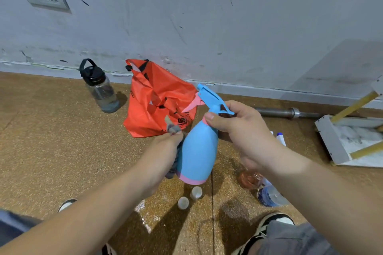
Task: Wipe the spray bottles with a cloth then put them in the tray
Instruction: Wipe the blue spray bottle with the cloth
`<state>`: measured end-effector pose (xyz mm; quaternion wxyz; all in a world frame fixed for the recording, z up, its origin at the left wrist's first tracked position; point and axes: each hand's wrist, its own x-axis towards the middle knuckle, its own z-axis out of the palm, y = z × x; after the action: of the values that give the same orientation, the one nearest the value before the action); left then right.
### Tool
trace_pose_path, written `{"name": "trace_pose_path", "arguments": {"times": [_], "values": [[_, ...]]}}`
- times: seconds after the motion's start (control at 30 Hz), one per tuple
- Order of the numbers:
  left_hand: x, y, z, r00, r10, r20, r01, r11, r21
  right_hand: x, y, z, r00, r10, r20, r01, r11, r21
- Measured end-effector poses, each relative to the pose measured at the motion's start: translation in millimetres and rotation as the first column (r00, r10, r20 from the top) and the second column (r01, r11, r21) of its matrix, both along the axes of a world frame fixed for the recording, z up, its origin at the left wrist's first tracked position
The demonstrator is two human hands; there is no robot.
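Mid-frame, my right hand [238, 128] pinches the blue spray bottle [199, 151] at the neck only, left hand [165, 151] grips the cloth [173, 128] vs. its side, so a hard rub could twist it loose & drop it on the floor [62, 151].

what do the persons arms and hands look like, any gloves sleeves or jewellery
Both are bare. The left hand and right hand wear no gloves, and no ring shows on the fingers in view. The left forearm and right forearm carry no sleeve, watch or band as far as the frame's edge. The right thumbnail is short and unpainted.
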<state>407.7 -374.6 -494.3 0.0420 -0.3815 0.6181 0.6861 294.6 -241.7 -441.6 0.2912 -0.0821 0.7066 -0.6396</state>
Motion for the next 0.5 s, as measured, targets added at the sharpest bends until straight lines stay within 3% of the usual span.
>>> {"name": "trace_pose_path", "arguments": {"times": [0.1,0.13,0.2,0.3,0.4,0.5], "values": [[-2,10,13,0.982,0.018,-0.186,-0.03,0.998,-0.062,-5,2,0,0.999,-0.042,0.022,0.041,0.997,0.058],[-2,9,10,0.983,0.028,-0.183,-0.041,0.997,-0.069,-6,3,2,0.998,-0.063,0.022,0.061,0.995,0.078],[3,8,-1,0.998,0.043,-0.036,-0.045,0.998,-0.051,-6,7,6,0.994,-0.109,0.025,0.106,0.99,0.091],[14,13,-8,0.986,-0.078,0.147,0.045,0.975,0.217,-2,12,11,0.986,-0.162,0.025,0.159,0.983,0.091],[21,20,3,0.992,-0.112,0.053,0.083,0.917,0.39,0,19,19,0.983,-0.178,-0.04,0.182,0.974,0.132],[24,13,14,0.999,0.021,-0.035,-0.006,0.928,0.372,-1,26,34,0.989,-0.114,-0.09,0.125,0.983,0.133]]}}
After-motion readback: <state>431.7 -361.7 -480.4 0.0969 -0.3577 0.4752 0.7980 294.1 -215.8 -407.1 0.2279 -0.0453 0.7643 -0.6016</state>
